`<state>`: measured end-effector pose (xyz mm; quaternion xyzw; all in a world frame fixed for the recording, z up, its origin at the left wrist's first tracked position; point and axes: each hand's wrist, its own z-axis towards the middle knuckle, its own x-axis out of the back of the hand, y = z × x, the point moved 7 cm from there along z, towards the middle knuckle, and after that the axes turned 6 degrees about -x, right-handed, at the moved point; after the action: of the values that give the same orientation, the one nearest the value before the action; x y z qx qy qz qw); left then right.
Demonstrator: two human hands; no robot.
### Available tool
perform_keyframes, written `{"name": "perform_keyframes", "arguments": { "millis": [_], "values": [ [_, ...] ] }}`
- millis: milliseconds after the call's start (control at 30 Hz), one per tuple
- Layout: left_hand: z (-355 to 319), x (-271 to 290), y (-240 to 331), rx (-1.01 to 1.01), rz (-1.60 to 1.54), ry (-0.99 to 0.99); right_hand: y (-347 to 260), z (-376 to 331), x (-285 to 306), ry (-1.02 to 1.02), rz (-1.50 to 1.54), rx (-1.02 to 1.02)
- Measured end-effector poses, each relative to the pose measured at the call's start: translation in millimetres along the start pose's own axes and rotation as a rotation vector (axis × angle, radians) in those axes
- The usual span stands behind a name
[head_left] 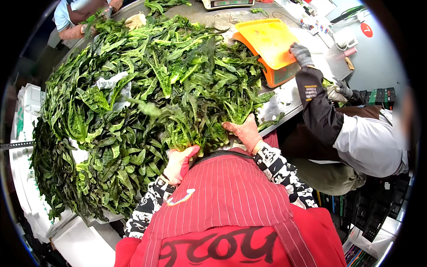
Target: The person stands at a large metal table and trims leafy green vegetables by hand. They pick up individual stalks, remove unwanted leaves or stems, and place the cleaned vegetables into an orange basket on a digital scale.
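A large heap of long-leaved green lettuce (167,73) spreads over the table before me. My left hand (179,164), in a pinkish-red glove, closes round the pale base of a lettuce bunch (180,133) near the table's front edge. To its right my right hand (245,132), in a similar glove, grips the lower end of another bunch (238,111) between thumb and fingers. Leaves hide some of the fingertips of both hands. The held leaves point away from me and rest against the heap.
At the right, a co-worker's grey-gloved hand (302,55) touches an orange tray (267,40) on an orange scale (281,76). Another person's gloved hand (91,30) holds greens at the far left. White plastic (116,86) lies among the leaves. Another scale (229,3) stands at the back.
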<state>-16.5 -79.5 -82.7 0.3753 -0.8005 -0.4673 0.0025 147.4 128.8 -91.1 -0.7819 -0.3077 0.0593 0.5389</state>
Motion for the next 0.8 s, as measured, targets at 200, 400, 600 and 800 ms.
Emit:
{"name": "perform_keyframes", "arguments": {
  "millis": [200,400,600,800],
  "values": [
    [-0.1,-9.4,0.0,-0.162,-0.056,0.154,38.6,-12.5,-11.3,-0.187,0.290,-0.082],
    [6.2,-9.7,-3.2,-0.177,-0.274,0.041,-21.7,-51.7,-22.2,-0.244,0.289,-0.125],
    [-25.8,1.5,24.5,-0.464,-0.099,-0.017,-77.6,-82.1,-4.3,0.113,0.068,0.213],
    [-68.2,-7.8,57.4,-0.555,-0.328,-0.020,-108.9,-85.3,-13.3,-0.007,0.125,0.282]
  ]
}}
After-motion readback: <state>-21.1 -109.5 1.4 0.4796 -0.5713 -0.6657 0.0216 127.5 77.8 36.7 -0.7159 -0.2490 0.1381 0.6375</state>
